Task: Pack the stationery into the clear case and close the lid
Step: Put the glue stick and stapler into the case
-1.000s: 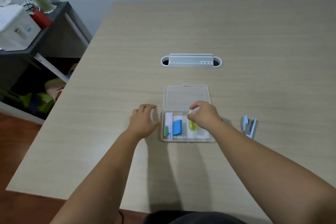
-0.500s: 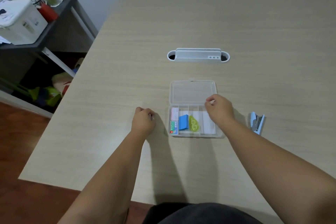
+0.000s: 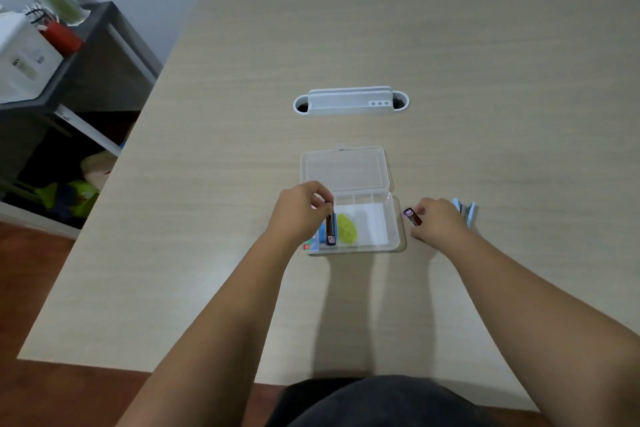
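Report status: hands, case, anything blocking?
Left hand lowering dark tube into clear case. Right hand holds second tube outside. Lid open; stapler unpacked.

We saw the clear case [image 3: 391, 229] open, lid [image 3: 344, 168] flat behind, holding a green piece [image 3: 347, 227] and 1 dark tube [image 3: 331, 229]; another tube [image 3: 412, 217] sat just outside.

Office: desk [image 3: 450, 45] with cable grommet [image 3: 350, 101].
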`<state>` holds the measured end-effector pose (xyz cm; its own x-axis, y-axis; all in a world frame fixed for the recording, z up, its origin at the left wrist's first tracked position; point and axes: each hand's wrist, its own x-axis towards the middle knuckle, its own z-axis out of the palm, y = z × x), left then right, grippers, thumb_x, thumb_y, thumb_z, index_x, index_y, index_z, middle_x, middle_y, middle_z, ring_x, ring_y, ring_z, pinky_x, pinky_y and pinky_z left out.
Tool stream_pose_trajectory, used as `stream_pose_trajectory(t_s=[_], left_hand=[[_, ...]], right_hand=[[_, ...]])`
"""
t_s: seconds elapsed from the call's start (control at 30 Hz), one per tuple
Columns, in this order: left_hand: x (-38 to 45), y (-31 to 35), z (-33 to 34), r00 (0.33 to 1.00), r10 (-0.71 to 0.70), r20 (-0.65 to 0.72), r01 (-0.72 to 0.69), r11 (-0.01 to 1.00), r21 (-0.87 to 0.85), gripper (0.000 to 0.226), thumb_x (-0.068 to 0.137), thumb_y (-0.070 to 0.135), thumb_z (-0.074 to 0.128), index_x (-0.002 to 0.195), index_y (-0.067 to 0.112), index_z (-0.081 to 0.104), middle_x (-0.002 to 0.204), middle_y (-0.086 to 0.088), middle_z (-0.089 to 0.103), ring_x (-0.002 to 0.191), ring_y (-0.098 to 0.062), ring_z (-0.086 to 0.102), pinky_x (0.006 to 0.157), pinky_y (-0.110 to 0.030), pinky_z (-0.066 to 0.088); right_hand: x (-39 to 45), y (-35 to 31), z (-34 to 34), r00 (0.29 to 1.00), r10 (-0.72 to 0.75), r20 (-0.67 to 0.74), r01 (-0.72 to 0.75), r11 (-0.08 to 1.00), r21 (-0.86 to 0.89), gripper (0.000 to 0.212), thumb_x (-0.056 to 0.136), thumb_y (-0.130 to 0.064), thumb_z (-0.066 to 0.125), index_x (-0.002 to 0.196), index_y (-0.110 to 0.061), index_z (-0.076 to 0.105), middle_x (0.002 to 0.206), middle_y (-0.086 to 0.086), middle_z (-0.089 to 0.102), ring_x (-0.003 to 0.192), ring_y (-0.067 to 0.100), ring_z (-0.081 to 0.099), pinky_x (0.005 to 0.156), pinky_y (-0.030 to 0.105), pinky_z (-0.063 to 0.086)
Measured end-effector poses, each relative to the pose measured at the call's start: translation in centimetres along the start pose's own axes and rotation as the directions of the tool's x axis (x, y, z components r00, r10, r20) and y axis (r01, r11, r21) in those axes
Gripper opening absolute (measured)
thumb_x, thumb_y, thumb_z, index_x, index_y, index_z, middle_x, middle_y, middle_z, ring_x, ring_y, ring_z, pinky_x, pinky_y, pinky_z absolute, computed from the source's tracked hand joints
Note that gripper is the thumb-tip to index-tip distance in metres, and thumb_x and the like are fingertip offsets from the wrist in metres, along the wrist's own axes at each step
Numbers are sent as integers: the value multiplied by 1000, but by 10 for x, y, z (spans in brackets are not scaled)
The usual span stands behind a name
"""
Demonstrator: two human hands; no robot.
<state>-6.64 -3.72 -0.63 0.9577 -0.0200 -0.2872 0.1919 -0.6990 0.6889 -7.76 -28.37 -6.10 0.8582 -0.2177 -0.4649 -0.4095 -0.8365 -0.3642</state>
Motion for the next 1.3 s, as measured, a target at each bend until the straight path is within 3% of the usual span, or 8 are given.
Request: stream_pose_trajectory(t_s=[0.17,0.37,0.47,0.6,0.83,1.0,1.17,1.3], left_hand=[[3,24,39,992,21,123,-13,998,-65,13,87,17,65,96,27,63,82,4,68,81,-28,71,56,-29,47],[13,20,63,993,14,116,-25,996,89,21,92,18,62,112,18,66,91,4,67,80,-14,60,54,-9,35],[16,14,68,976,149,161,-198,916,349,29,92,24,61,121,20,66,115,-1,63,108,-22,54,83,-26,45],[19,12,70,952,217,215,-305,721,622,37,92,36,57,128,28,63,138,0,40,120,-29,39,98,-37,36],[16,-3,52,978,182,107,-210,821,530,54,94,36,51,146,31,39,152,5,32,134,-29,31,107,-42,31],[9,-20,46,959,84,269,-221,818,532,90,87,58,54,156,26,7,165,11,0,151,-26,1,122,-46,7],[5,-30,47,946,80,314,-243,817,522,113,74,72,58,156,26,-5,164,13,-10,152,-25,-12,121,-52,-5],[6,-34,47,942,89,322,-252,822,510,119,69,74,60,156,27,-5,164,15,-12,151,-22,-15,121,-54,-7]], right_hand=[[-6,3,-1,1000,9,2,-9,991,130,43,78,-1,62,119,-12,57,108,14,66,98,33,61,71,38,57],[-7,6,-15,994,90,-67,-50,892,449,37,81,1,57,112,-20,60,73,4,56,58,16,52,38,20,39],[-4,-1,-24,982,131,-133,-29,812,583,31,77,-5,65,103,-21,62,68,4,60,66,26,61,55,28,49],[0,-21,-25,997,33,-71,26,717,697,20,79,-15,72,91,-26,59,73,4,68,68,23,64,79,41,56],[-5,-49,4,977,-215,10,182,852,491,18,80,-15,71,90,-25,61,75,2,65,64,16,57,52,22,40],[-4,-48,28,930,-367,-23,367,919,143,19,78,-12,70,97,-17,70,98,5,56,91,23,60,77,26,43],[-2,-28,19,958,-224,-180,262,937,230,24,84,-23,64,107,-21,68,118,8,52,108,26,55,93,34,45],[3,7,-7,915,190,-357,-120,971,207,42,80,-32,64,120,-24,55,135,11,41,125,36,37,103,45,35]])
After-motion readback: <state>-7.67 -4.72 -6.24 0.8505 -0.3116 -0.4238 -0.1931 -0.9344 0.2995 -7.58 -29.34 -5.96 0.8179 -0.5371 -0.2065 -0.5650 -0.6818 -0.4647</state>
